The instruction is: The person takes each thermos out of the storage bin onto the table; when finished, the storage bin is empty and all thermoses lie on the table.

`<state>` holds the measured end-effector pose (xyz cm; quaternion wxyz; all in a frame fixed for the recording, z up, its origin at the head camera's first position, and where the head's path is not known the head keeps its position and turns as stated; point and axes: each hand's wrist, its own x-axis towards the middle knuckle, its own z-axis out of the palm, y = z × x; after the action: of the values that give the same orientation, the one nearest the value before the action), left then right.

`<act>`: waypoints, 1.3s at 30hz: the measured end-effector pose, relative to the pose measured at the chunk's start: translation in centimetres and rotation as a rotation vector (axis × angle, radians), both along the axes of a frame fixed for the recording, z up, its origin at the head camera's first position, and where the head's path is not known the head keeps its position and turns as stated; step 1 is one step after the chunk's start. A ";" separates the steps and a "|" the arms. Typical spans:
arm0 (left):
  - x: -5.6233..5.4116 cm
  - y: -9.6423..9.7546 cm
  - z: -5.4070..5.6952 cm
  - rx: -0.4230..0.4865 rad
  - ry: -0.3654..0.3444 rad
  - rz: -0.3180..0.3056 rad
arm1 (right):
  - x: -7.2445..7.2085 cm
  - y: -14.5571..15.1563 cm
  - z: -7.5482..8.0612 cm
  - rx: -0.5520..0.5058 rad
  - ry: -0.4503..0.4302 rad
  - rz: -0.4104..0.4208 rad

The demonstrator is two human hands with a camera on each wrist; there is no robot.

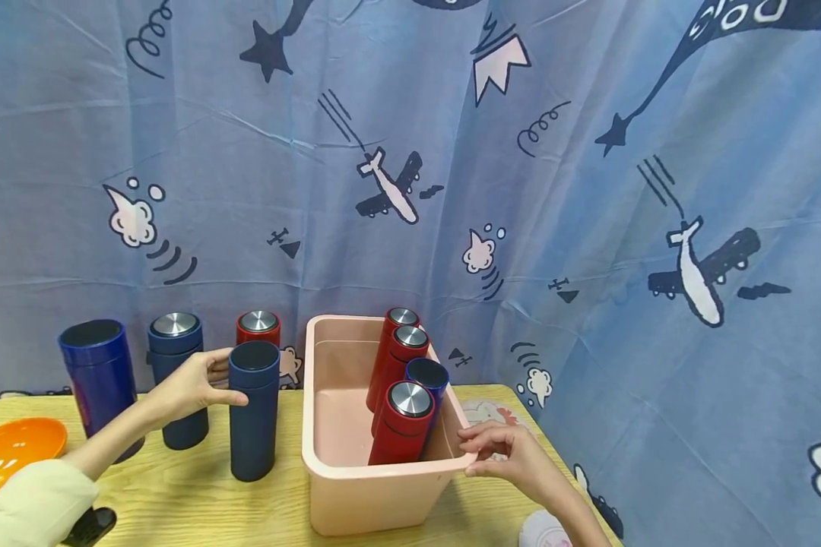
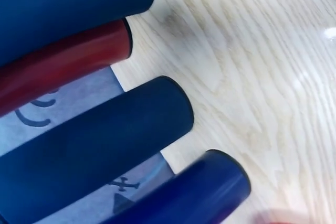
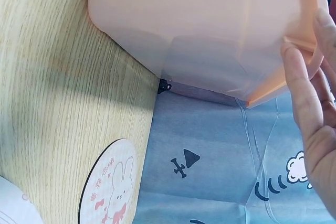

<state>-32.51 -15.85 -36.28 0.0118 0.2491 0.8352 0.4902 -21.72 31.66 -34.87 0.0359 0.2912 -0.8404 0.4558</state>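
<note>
My left hand (image 1: 194, 384) is at the upper part of an upright navy thermos (image 1: 255, 425) with a black lid, its thumb across the front and fingers behind. That thermos stands left of a pink plastic bin (image 1: 376, 501). My right hand (image 1: 509, 460) grips the bin's near right rim corner; in the right wrist view its fingers (image 3: 296, 64) are at the rim. Inside the bin, along its right side, stand several thermoses, among them a red thermos (image 1: 404, 429) with a silver lid and a blue thermos (image 1: 429, 372) with a dark lid.
Left of the held thermos stand a blue thermos (image 1: 99, 372), another navy thermos (image 1: 178, 349) and a partly hidden red thermos (image 1: 258, 327). An orange bowl (image 1: 23, 452) lies at the left. Right of the bin is a round rabbit-print mat (image 3: 113, 182). A patterned curtain (image 1: 383, 266) hangs behind.
</note>
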 end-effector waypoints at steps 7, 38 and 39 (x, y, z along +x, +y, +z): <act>-0.1 -0.5 -0.7 0.033 0.025 -0.018 | 0.0 0.0 0.0 0.008 -0.019 -0.015; -0.4 -2.0 -1.3 0.114 0.028 -0.070 | 0.1 0.0 0.1 0.018 -0.030 -0.037; -0.2 -2.3 -1.4 0.137 0.039 -0.074 | 0.1 0.0 0.2 0.019 -0.034 -0.039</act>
<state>-32.70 -18.18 -37.71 -0.0032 0.2894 0.7901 0.5403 -21.64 31.64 -34.69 0.0278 0.2671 -0.8508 0.4517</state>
